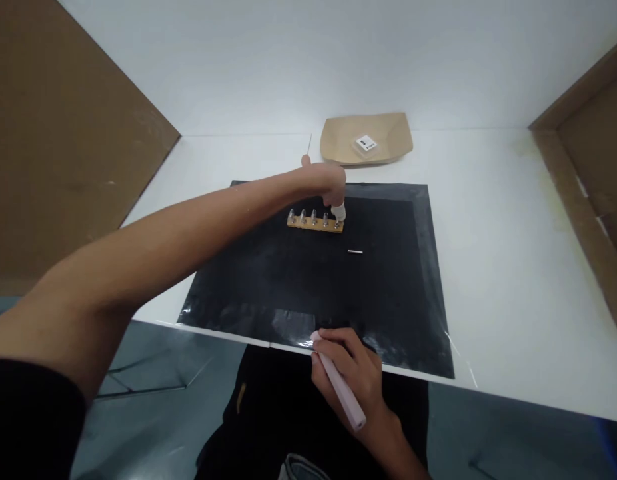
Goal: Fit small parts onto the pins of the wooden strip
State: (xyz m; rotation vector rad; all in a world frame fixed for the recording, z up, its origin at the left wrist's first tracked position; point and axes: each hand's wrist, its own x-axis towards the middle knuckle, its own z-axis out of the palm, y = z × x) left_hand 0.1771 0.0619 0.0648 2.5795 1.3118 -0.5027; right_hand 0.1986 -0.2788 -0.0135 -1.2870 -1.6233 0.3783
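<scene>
My left hand [331, 181] reaches across the black mat, its fingers closed round a small white bottle [339, 212]. The bottle points down at the right end of a wooden strip [314, 225]; whether it touches the piece there I cannot tell. Several clear, nail-tip-like pieces [314, 216] stand upright in a row along the strip. A thin needle-like rod [309, 143] sticks up by the thumb of that hand; its lower end is hidden. At the table's front edge my right hand [356, 373] is wrapped round a pink wand-shaped device [342, 392], slanting with one end toward me.
On the black mat [388, 293] lies a short metal rod [355, 252]. Behind it, a brown paper tray [333, 140] holds a small clear box with a white label [366, 144]. Brown panels [78, 160] bound the white table [498, 233] on both sides, with a white wall behind.
</scene>
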